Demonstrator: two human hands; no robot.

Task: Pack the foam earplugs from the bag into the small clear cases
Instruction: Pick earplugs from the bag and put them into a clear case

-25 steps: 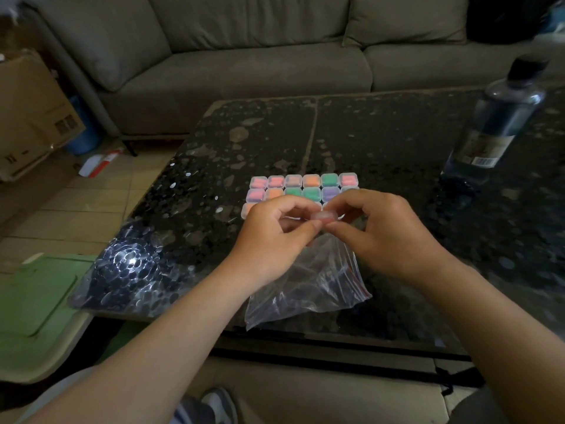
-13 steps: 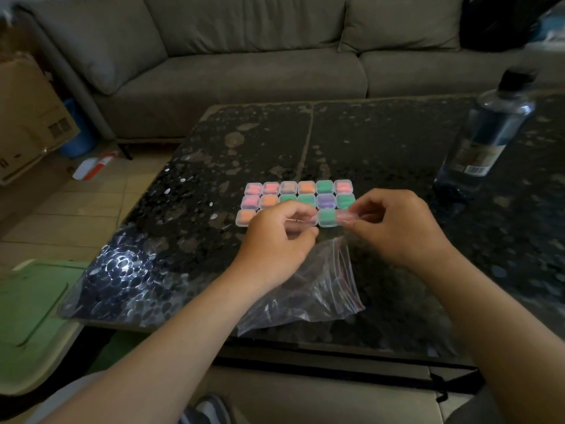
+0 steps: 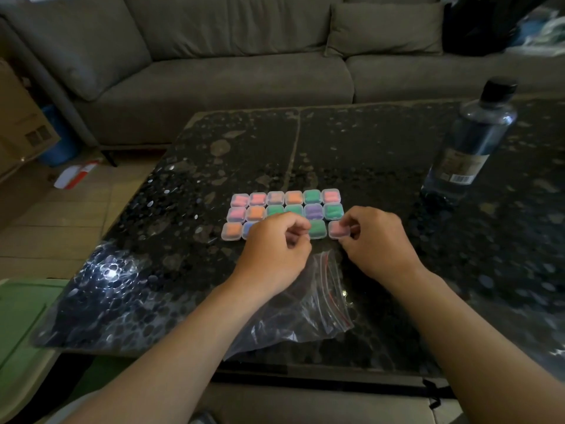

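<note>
Dark speckled glossy desk [image 3: 382, 154], grey fabric sofa [image 3: 244, 78] behind. Right hand [image 3: 379, 240] pinches a small clear pink-filled case [image 3: 337, 230]; left hand [image 3: 275, 249] curls its fingers [image 3: 295, 226], any grip hidden.

We are in a home living room. A grey fabric sofa [image 3: 244, 84] with a loose cushion [image 3: 385, 29] runs beyond the far edge of a low, dark speckled coffee table [image 3: 367, 148]. A water bottle [image 3: 472, 142] stands toward the tabletop's right edge. Off the left edge we see a tiled floor [image 3: 61, 218] and a cardboard box [image 3: 21, 127].
</note>
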